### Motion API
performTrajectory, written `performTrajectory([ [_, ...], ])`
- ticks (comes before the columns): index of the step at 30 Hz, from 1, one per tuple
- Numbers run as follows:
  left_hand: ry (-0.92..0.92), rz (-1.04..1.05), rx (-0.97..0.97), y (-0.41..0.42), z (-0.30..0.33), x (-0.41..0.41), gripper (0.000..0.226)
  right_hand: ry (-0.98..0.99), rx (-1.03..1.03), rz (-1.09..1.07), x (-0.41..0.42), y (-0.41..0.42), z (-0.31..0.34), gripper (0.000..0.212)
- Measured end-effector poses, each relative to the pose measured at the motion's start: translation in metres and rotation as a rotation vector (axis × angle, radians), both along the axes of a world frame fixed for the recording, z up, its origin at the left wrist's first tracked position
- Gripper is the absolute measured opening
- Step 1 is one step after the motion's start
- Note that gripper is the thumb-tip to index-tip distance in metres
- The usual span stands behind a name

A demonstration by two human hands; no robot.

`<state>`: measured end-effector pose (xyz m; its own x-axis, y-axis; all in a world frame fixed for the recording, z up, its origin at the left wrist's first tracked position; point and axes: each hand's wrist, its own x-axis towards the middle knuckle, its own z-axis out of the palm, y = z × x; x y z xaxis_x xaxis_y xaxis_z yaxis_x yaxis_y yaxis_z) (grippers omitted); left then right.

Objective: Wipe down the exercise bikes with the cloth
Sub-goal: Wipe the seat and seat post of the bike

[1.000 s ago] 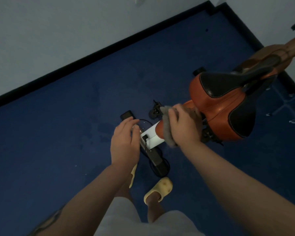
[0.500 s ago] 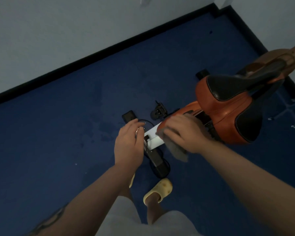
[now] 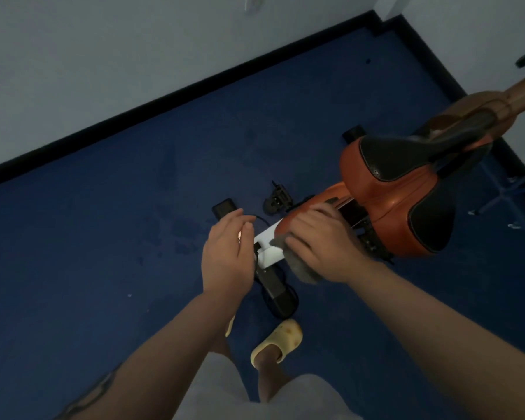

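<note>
An orange exercise bike frame with an orange and black saddle stands on the right. Its rear end meets a white part above a black base bar. My right hand lies over the rear of the orange frame, fingers curved over a grey cloth. The cloth hangs out below the palm. My left hand hovers just left of the white part, fingers relaxed, holding nothing.
Blue carpet runs to a black baseboard and white walls. A black pedal and a small black block lie beyond my hands. My foot in a yellow slipper stands beside the base bar. A blue metal stand sits far right.
My right hand turned from gripping the bunched cloth upright to lying flat over the frame, and the cloth now trails below the palm. The left hand stayed close by.
</note>
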<state>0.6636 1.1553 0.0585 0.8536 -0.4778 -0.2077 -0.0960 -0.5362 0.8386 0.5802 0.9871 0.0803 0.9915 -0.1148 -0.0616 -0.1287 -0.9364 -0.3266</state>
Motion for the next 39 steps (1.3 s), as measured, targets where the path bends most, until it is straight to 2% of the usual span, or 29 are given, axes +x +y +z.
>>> performTrajectory([
  [1, -0.004, 0.001, -0.005, 0.001, 0.0, 0.0, 0.033, 0.015, 0.066, -0.033, 0.002, -0.009, 0.004, 0.027],
  [3, 0.007, 0.015, -0.003, 0.0, -0.001, 0.0, 0.038, 0.002, 0.198, -0.326, 0.018, -0.005, 0.006, 0.029],
  [4, 0.017, 0.02, 0.003, -0.001, -0.001, 0.0, 0.038, -0.012, 0.196, -0.431, 0.024, 0.003, 0.002, 0.029],
  [5, 0.024, 0.023, 0.004, -0.001, -0.001, -0.001, 0.035, -0.044, 0.128, -0.404, 0.023, 0.012, -0.001, 0.028],
  [7, 0.012, 0.012, -0.001, -0.002, 0.0, -0.003, 0.032, -0.056, 0.014, -0.047, 0.004, 0.013, -0.003, 0.026],
  [8, 0.003, 0.001, -0.006, -0.002, 0.001, -0.003, 0.034, -0.038, 0.019, 0.1, -0.004, 0.004, -0.001, 0.026],
  [9, -0.006, -0.003, -0.008, -0.003, 0.001, -0.002, 0.038, -0.029, 0.05, 0.13, -0.006, -0.004, 0.0, 0.026],
  [11, -0.001, 0.013, -0.005, -0.005, 0.002, 0.002, 0.041, -0.032, 0.125, -0.114, 0.007, 0.0, 0.001, 0.027],
  [13, 0.016, 0.038, -0.011, -0.006, 0.003, 0.004, 0.039, -0.06, 0.05, -0.329, 0.019, 0.018, -0.004, 0.028],
  [14, 0.019, 0.043, -0.019, -0.006, 0.003, 0.004, 0.035, -0.073, -0.025, -0.271, 0.015, 0.022, -0.007, 0.026],
  [15, 0.02, 0.039, -0.024, -0.006, 0.003, 0.004, 0.031, -0.086, -0.061, -0.117, 0.007, 0.018, -0.009, 0.023],
  [17, 0.009, 0.028, -0.025, -0.004, 0.003, 0.004, 0.029, -0.062, 0.021, 0.056, -0.003, -0.001, -0.004, 0.026],
  [18, 0.002, 0.037, -0.021, -0.004, 0.002, 0.005, 0.028, -0.041, 0.073, 0.009, 0.001, -0.009, 0.0, 0.028],
  [20, 0.024, 0.065, -0.008, -0.004, 0.001, 0.005, 0.027, -0.011, 0.141, -0.27, 0.014, -0.003, 0.003, 0.031],
  [21, 0.035, 0.074, -0.008, -0.005, 0.0, 0.005, 0.027, -0.005, 0.095, -0.391, 0.021, 0.006, 0.003, 0.031],
  [22, 0.041, 0.069, -0.01, -0.006, 0.0, 0.003, 0.028, 0.014, 0.002, -0.416, 0.026, 0.017, 0.003, 0.03],
  [24, 0.058, 0.053, -0.009, -0.006, 0.001, 0.0, 0.029, 0.097, -0.136, -0.27, 0.026, 0.035, 0.003, 0.025],
  [26, 0.067, 0.067, -0.028, -0.004, 0.006, 0.004, 0.03, 0.137, -0.098, -0.228, 0.023, 0.042, 0.009, 0.028],
  [31, -0.023, 0.121, -0.084, 0.003, 0.034, 0.037, 0.025, -0.087, 0.342, -0.504, 0.014, 0.051, 0.061, 0.033],
  [33, -0.055, 0.118, -0.125, -0.008, 0.05, 0.049, 0.024, -0.236, 0.406, -0.549, 0.002, 0.05, 0.09, 0.034],
  [36, -0.094, 0.062, -0.213, -0.04, 0.078, 0.057, 0.026, -0.449, 0.279, -0.651, -0.023, 0.027, 0.127, 0.034],
  [39, -0.154, -0.041, -0.299, -0.08, 0.102, 0.054, 0.03, -0.549, -0.037, -0.787, -0.041, -0.012, 0.147, 0.027],
])
